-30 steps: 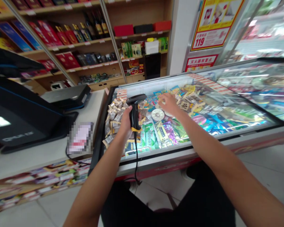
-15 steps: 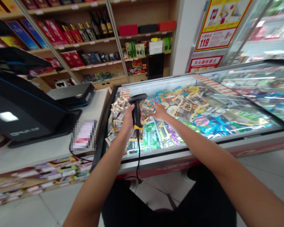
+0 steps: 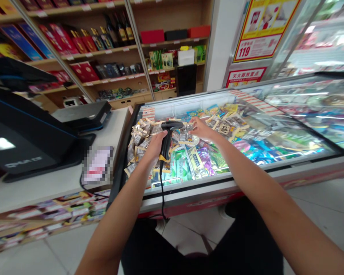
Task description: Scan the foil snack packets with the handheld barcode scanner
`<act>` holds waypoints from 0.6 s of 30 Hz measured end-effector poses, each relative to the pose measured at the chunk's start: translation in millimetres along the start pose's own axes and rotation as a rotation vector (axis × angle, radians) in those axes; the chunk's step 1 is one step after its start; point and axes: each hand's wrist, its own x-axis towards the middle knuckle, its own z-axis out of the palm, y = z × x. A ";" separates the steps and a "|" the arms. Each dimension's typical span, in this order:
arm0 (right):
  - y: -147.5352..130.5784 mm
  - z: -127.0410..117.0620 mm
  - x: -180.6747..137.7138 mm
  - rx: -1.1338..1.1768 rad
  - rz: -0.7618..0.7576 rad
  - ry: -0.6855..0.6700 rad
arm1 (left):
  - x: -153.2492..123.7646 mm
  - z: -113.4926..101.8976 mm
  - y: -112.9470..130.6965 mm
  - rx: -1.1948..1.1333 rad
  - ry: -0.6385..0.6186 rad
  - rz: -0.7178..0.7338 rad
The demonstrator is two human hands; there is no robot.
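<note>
In my left hand (image 3: 157, 144) is a black barcode scanner (image 3: 166, 144) with a yellow-trimmed grip base, its cable hanging down over the freezer edge. The scanner's head points right. Just in front of that head, my right hand (image 3: 201, 128) pinches a small brown-and-white snack packet (image 3: 184, 133) by its right side. Both hands are above the glass-topped chest freezer (image 3: 189, 190). Left of the scanner lies a heap of similar small packets (image 3: 140, 135). Green ice-cream wrappers (image 3: 181, 162) lie below the hands.
On the left counter (image 3: 117, 130) stand a black checkout terminal (image 3: 25, 133) and a flat black device (image 3: 83, 114). A phone-like object, blurred out, lies at the counter's edge. Shelves (image 3: 126, 47) with bottles and boxes line the back. More freezer glass extends right.
My right hand has closed on a small packet and raised it in front of the scanner. The scanner has turned so that its head points right. The view has shifted slightly.
</note>
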 end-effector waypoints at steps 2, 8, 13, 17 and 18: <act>-2.0 -0.9 -0.8 -0.001 -0.014 -0.008 | 0.5 -1.4 -0.8 0.034 -0.008 0.000; -4.6 2.8 -3.5 0.002 -0.026 -0.013 | 2.6 -3.4 -2.9 0.040 -0.005 0.015; -4.7 -9.5 3.9 0.061 -0.002 0.088 | -0.1 -1.1 0.9 -0.018 0.024 0.028; 2.4 -56.4 3.8 -0.012 0.052 0.389 | -4.1 2.3 6.9 -0.084 0.094 0.007; 5.4 -69.3 1.2 -0.116 0.078 0.471 | -4.7 3.1 8.1 -0.092 0.100 -0.001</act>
